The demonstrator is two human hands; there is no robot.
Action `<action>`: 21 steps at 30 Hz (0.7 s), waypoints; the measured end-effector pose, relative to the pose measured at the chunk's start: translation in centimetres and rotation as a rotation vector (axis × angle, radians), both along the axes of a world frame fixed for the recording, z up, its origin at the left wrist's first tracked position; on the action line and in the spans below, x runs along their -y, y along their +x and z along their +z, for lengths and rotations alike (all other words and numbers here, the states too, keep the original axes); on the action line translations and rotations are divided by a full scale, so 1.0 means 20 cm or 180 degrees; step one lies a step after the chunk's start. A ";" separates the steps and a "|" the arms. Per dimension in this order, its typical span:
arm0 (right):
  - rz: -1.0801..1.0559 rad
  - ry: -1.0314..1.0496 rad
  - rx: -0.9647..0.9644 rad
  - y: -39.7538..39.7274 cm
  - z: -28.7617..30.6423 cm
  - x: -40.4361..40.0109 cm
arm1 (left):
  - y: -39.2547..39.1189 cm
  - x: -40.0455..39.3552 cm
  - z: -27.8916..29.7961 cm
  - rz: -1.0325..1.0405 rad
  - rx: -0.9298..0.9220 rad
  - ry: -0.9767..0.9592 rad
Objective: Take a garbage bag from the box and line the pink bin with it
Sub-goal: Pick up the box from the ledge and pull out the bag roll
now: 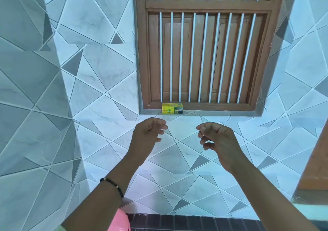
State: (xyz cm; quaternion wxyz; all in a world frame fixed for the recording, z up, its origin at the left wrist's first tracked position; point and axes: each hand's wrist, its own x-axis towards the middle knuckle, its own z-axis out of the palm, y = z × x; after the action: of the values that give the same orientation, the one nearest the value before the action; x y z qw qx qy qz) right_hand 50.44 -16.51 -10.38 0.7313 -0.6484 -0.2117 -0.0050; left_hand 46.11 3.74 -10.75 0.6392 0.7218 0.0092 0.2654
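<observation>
Head view: yellow-green box (pixel 172 108) on the sill of the barred brown window (pixel 205 53), at its lower left corner. Just below the box, left hand (pixel 148 135) and right hand (pixel 215 136) raised before the tiled wall (pixel 99 81), fingers loosely curled, holding nothing. Far below the box, at bottom edge, pink bin (pixel 119 221), partly hidden by the left forearm.

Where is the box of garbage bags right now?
The yellow box sits on the sill at the foot of the barred wooden window, near its left corner, just above and beyond the left hand.
</observation>
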 end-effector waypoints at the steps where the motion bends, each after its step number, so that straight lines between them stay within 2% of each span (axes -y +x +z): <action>1: -0.0031 0.0015 -0.0025 0.08 -0.01 -0.04 | 0.09 -0.03 -0.01 -0.0021 0.0001 -0.0005; 11: -0.0135 0.0101 -0.0274 0.72 -0.07 -0.35 | 0.77 -0.33 -0.06 -0.0192 -0.0158 -0.0051; 16: -0.0198 0.0085 -0.0420 0.99 -0.14 -0.43 | 1.06 -0.45 -0.16 0.0041 -0.0211 0.0014; 21: -0.0205 0.0163 -0.0642 1.30 -0.23 -0.48 | 1.34 -0.48 -0.23 0.0135 -0.0362 -0.0295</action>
State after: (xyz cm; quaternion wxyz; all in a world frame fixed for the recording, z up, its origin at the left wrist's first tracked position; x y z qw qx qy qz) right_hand 76.36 -6.86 -15.01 0.7646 -0.6332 -0.1158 0.0314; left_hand 72.98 13.41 -15.29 0.6646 0.7050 0.0731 0.2367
